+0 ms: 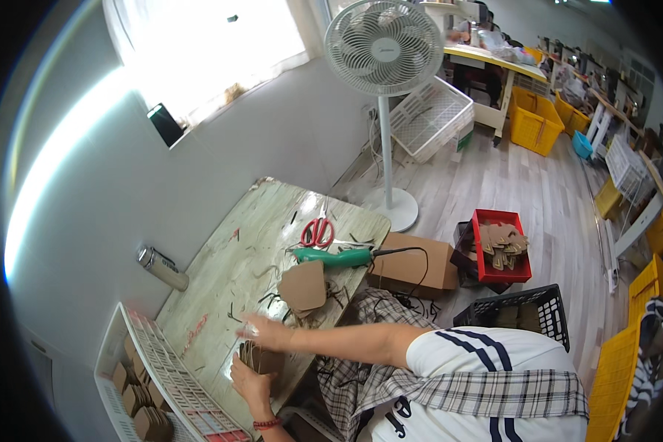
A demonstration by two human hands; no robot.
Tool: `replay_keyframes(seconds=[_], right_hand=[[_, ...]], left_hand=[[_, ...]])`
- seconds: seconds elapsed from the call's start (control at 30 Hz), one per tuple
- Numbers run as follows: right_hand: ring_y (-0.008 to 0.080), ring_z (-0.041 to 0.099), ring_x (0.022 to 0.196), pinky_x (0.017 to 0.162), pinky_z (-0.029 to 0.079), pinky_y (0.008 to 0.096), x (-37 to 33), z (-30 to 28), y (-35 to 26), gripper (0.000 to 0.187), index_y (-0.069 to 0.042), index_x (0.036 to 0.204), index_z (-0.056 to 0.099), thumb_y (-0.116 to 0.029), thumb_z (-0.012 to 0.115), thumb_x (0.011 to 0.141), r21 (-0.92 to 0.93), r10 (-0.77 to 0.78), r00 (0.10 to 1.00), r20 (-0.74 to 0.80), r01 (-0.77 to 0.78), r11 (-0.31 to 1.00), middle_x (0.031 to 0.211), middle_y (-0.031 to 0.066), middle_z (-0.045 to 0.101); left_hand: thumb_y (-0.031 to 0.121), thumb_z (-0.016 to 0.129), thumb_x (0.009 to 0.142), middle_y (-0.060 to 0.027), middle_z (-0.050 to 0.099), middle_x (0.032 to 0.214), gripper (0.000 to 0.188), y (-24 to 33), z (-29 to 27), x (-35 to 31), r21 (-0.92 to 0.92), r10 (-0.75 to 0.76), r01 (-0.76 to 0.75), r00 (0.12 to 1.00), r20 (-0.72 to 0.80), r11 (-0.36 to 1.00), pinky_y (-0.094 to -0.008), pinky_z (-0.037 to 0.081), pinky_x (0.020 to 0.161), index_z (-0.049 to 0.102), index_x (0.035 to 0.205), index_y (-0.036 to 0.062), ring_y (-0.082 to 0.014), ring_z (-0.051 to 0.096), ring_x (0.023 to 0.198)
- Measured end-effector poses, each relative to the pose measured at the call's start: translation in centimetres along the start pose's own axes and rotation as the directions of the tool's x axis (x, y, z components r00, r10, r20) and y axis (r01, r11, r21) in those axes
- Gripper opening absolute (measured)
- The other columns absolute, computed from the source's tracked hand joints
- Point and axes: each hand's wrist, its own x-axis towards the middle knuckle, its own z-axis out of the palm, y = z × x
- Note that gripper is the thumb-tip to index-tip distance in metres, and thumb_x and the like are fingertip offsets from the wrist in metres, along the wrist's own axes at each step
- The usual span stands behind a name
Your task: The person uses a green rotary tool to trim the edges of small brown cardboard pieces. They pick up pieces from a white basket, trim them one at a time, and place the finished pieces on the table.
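Observation:
My left hand (pixel 247 379), with a red bracelet at the wrist, grips a small stack of brown cardboard pieces (pixel 264 359) standing on the pale tabletop (pixel 228 265). Just above the stack is my right hand (pixel 261 331), fingers spread and slightly blurred, touching or hovering over its top. A larger brown cardboard shape (pixel 302 286) lies a little farther along the table. Beyond it are a green corded hand tool (pixel 339 257) and red-handled scissors (pixel 317 232).
A white basket (pixel 118 346) holding brown pieces stands at the table's near left. A silver can (pixel 162 269) lies by the wall. On the floor are a cardboard box (pixel 412 269), a red crate (pixel 486 221), a black crate (pixel 519 313), a standing fan (pixel 383 48) and yellow crates (pixel 534 121).

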Motion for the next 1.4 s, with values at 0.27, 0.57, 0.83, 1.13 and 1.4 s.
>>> replay_keyframes(seconds=[0.27, 0.57, 0.83, 1.13, 1.4], right_hand=[[0.0342, 0.056, 0.103, 0.091, 0.043, 0.0381, -2.5, 3.3, -1.2, 0.052, -0.002, 0.109, 0.061, -0.049, 0.044, 0.094, 0.112, -0.037, 0.930, 0.365, -0.004, 0.994, 0.103, 0.0202, 0.062], [0.0354, 0.046, 0.118, 0.102, 0.036, 0.0413, -0.4, 3.9, 3.8, 0.032, 0.000, 0.117, 0.056, -0.016, 0.048, 0.090, -0.408, -0.419, 0.894, 0.159, 0.446, 0.797, 0.123, 0.0204, 0.051], [0.0331, 0.058, 0.096, 0.086, 0.046, 0.0411, -1.1, -17.6, 4.8, 0.039, 0.000, 0.108, 0.060, -0.024, 0.066, 0.077, -0.647, -0.404, 0.907, -0.120, 0.238, 0.725, 0.102, 0.0166, 0.061], [0.0352, 0.062, 0.086, 0.076, 0.049, 0.0457, -1.8, -20.3, 10.1, 0.017, -0.003, 0.081, 0.063, -0.016, 0.061, 0.071, -0.726, 0.071, 0.997, -0.021, -0.064, 0.685, 0.087, 0.0178, 0.064], [0.0347, 0.059, 0.095, 0.084, 0.048, 0.0439, 0.9, -23.7, 10.5, 0.035, -0.001, 0.095, 0.060, -0.024, 0.061, 0.069, -0.696, 0.304, 0.950, 0.074, -0.169, 0.698, 0.096, 0.0179, 0.063]], left_hand=[[0.024, 0.088, 0.044, -0.0161, 0.054, 0.107, 0.089, -0.5, 0.9, -0.4, -0.041, -0.054, 0.057, 0.997, 0.059, 0.998, -0.0474, 0.042, 0.087, 0.042, 0.118, 0.0059, -0.0371, 0.051, 0.103], [0.025, 0.076, 0.064, -0.0207, 0.064, 0.099, 0.048, 0.6, -2.8, 1.5, -0.260, -0.134, 0.143, 0.990, 0.054, 0.955, -0.0438, 0.048, 0.080, 0.055, 0.101, 0.0025, -0.0402, 0.060, 0.091], [0.002, 0.071, 0.069, -0.0088, 0.063, 0.105, 0.048, -8.0, -0.5, 1.2, -0.708, -0.075, 0.597, 0.782, 0.619, 0.378, -0.0378, 0.051, 0.077, 0.056, 0.115, 0.0002, -0.0231, 0.062, 0.089], [0.015, 0.079, 0.066, -0.0165, 0.064, 0.099, 0.057, -12.8, 1.2, 4.7, -0.550, -0.024, 0.264, 0.914, 0.404, 0.792, -0.0346, 0.051, 0.073, 0.055, 0.111, -0.0097, -0.0209, 0.062, 0.083], [0.014, 0.076, 0.063, -0.0195, 0.051, 0.114, 0.063, -0.3, 1.9, 5.8, 0.033, 0.131, -0.130, 0.891, -0.435, 0.991, -0.0467, 0.035, 0.097, 0.051, 0.119, -0.0007, -0.0359, 0.047, 0.108]])
